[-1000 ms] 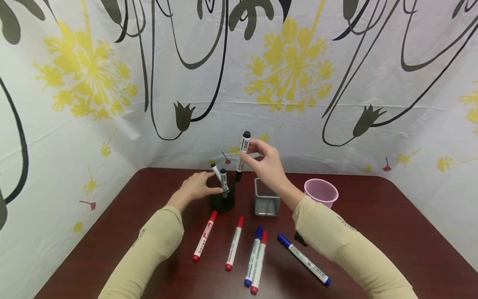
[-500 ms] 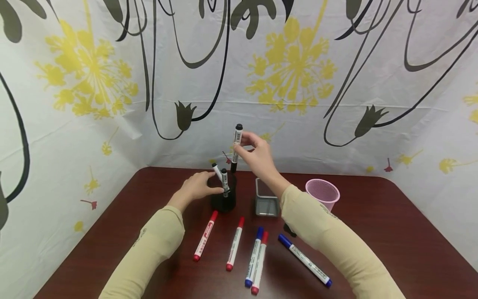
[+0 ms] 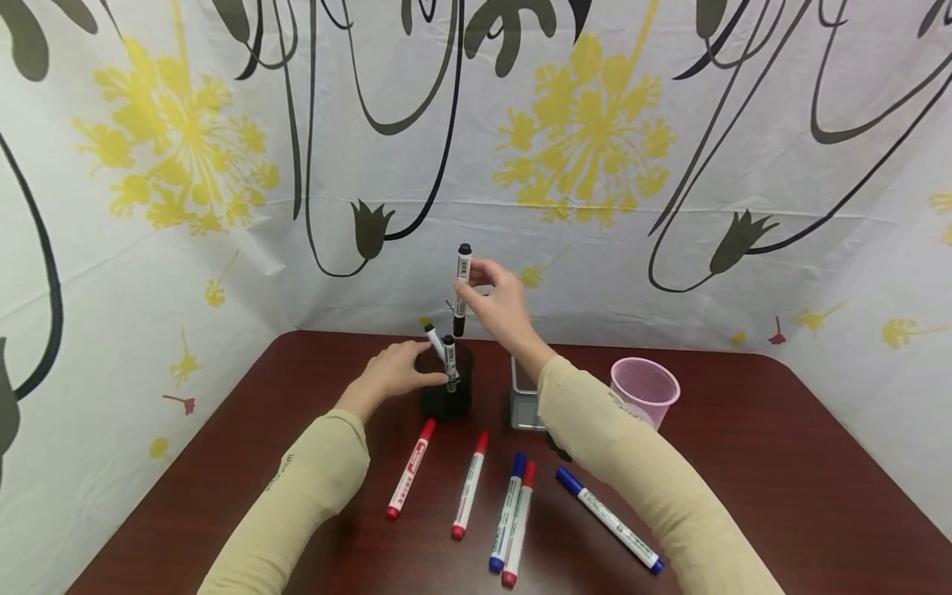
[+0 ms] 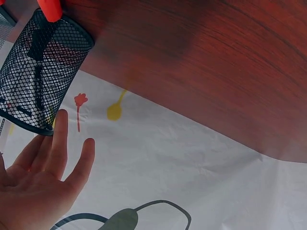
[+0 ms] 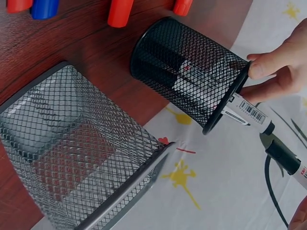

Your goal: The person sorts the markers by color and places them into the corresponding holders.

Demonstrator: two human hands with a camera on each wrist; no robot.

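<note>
My left hand (image 3: 392, 370) holds the black mesh pen cup (image 3: 446, 405) near its rim, thumb at the front. In the left wrist view, several fingers (image 4: 58, 143) extend at the cup's rim. Two black-capped whiteboard markers (image 3: 449, 362) stand inside the cup, leaning on its side. Above the cup, my right hand (image 3: 500, 302) pinches another black-capped whiteboard marker (image 3: 463, 279) between thumb and fingers, nearly upright. Its lower black end (image 5: 283, 157) is close to the top of a marker in the cup in the right wrist view.
A square silver mesh holder (image 3: 526, 411) stands right of the cup, partly behind the right forearm. Farther right is a pink mesh basket (image 3: 645, 384). Red markers (image 3: 470, 487) and blue markers (image 3: 610, 521) lie across the front of the dark wooden table (image 3: 773, 463).
My right hand has moved left with the marker, bringing it over the black pen cup and more upright. The left hand stays on the cup.
</note>
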